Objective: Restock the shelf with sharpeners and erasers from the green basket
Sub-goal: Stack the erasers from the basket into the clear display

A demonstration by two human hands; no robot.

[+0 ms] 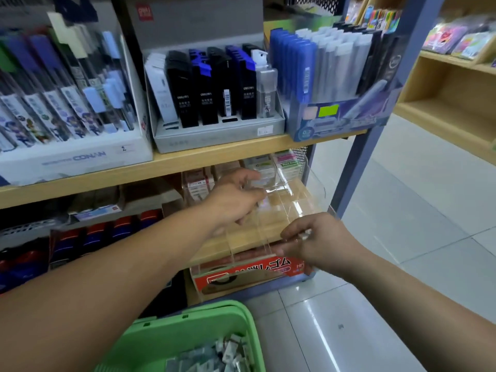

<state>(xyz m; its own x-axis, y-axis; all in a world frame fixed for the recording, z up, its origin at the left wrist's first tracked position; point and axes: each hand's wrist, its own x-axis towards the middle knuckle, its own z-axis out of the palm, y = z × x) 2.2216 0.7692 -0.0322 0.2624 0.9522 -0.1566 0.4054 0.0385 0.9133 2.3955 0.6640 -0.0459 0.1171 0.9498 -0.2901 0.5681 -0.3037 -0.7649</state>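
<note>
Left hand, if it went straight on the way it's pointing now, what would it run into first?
Probably the eraser packs stacked at the back of the clear tray, just beyond the left hand. A clear divider of the tray may come first; depth is hard to judge here.

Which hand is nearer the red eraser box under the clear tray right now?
Right. The right hand pinches the front edge of the clear tray, just above the red eraser box; the left hand grips the tray higher up and farther back.
</note>
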